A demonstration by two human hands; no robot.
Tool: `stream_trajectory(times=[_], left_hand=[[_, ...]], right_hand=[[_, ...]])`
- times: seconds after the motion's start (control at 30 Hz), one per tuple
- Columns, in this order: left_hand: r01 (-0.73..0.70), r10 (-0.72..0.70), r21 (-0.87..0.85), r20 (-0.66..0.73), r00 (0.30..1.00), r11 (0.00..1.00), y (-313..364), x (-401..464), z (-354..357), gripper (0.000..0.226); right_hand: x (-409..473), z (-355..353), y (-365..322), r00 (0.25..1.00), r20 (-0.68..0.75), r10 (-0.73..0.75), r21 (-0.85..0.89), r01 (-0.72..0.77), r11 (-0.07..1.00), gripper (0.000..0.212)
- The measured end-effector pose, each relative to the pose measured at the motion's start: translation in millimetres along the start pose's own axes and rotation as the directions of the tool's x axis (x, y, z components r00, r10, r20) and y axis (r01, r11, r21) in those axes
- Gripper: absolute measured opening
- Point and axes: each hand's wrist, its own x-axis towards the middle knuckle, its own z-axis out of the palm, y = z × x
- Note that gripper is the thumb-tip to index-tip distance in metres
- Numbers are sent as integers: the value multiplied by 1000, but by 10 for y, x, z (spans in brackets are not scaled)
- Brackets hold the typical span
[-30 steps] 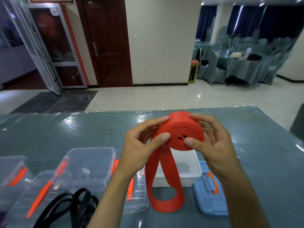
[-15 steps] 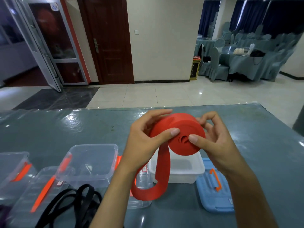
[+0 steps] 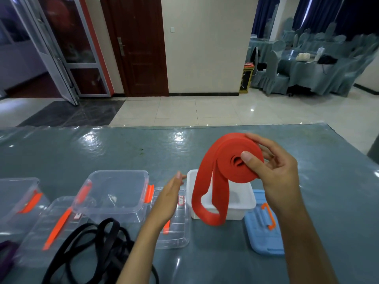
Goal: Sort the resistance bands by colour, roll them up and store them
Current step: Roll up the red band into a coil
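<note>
My right hand [image 3: 274,171] grips a mostly rolled red resistance band [image 3: 229,160] above the table, thumb pressed on the roll's centre. A loose red loop hangs from the roll down in front of the white box [image 3: 246,203]. My left hand [image 3: 168,197] is off the band, fingers flat and apart, hovering left of the white box over a clear lid [image 3: 176,232]. Black bands [image 3: 98,249] lie tangled at the near left. A purple band [image 3: 6,253] shows at the left edge.
A clear box with orange clips [image 3: 114,193] stands left of centre; another clear box [image 3: 18,197] and a clear lid [image 3: 51,228] lie further left. A blue lid with an orange handle [image 3: 264,228] lies right of the white box. The table has a grey-blue cover [image 3: 102,152].
My left hand let go of the red roll and dropped down to the left. The right hand alone now holds the roll, shifted right; the hanging loop swings beneath it.
</note>
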Motion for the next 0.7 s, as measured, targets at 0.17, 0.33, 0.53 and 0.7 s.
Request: stream_trajectory(times=[0.17, 0.33, 0.53, 0.7], left_hand=[[224, -212, -63, 149, 966, 973, -522, 21, 154, 35], [286, -272, -213, 90, 958, 935, -736, 64, 368, 29], [393, -357, -273, 174, 918, 878, -817, 11, 421, 18], [395, -349, -258, 207, 914, 882, -859, 29, 443, 15]], right_hand=[[15, 19, 10, 998, -64, -16, -9, 15, 1000, 49], [20, -1, 5, 991, -129, -23, 5, 24, 1000, 48], [18, -52, -28, 988, -150, -26, 23, 30, 999, 50], [8, -58, -7, 987, -158, -22, -7, 22, 1000, 51]])
